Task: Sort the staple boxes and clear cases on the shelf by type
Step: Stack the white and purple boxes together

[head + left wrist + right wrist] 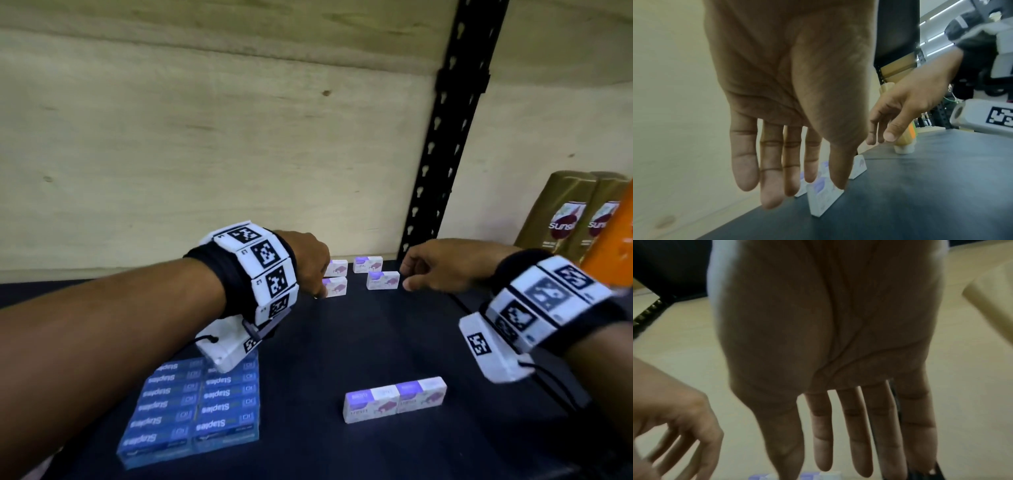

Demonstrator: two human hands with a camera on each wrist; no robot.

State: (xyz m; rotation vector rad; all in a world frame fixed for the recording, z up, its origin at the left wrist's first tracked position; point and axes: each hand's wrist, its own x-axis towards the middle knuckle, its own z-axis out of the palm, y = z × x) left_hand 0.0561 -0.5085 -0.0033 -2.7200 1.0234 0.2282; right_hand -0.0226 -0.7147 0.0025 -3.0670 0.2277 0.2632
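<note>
Several small white-and-purple boxes stand at the back of the dark shelf (376, 342). My left hand (320, 293) hangs over the two left ones, fingers straight; in the left wrist view its thumb tip touches the top of the nearest box (824, 199). Just right of another box (383, 280), my right hand (406, 277) is open and holds nothing. Two more white-and-purple boxes (394, 399) sit side by side near the front. A block of blue Staples boxes (195, 404) lies at the front left, partly under my left wrist.
Gold shampoo bottles (561, 219) and an orange bottle (613, 246) stand at the right. A black perforated upright (442, 144) rises behind the boxes against a pale wooden back wall (205, 137). Bare shelf surface lies between the two groups.
</note>
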